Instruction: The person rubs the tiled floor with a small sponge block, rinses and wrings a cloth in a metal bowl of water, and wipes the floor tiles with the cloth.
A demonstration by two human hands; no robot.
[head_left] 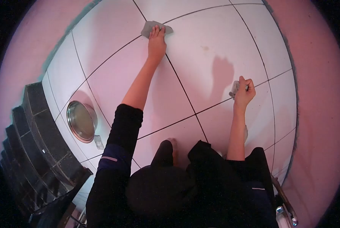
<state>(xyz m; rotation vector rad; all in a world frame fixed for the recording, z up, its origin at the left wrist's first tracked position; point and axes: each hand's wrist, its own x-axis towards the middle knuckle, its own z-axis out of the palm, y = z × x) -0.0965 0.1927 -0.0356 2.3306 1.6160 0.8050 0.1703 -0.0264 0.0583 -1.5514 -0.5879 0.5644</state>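
Note:
My left hand [157,42] presses a flat grey cloth [148,29] against the white floor tiles [200,57], over a spot where dark grout lines meet. Its fingers lie over the cloth. On the right, my right hand [244,92] is closed around a small crumpled grey piece [235,89], which sticks out on the left side of the fingers. This hand is above a grout line and casts a shadow to its upper left. Whether it touches the floor I cannot tell.
A round metal bowl [81,121] with cloudy liquid stands at the left, beside a small greyish piece [99,142]. Dark tiled steps [44,125] rise at the far left. Pink walls border the floor. Metal-ended legs [285,205] show at the lower right.

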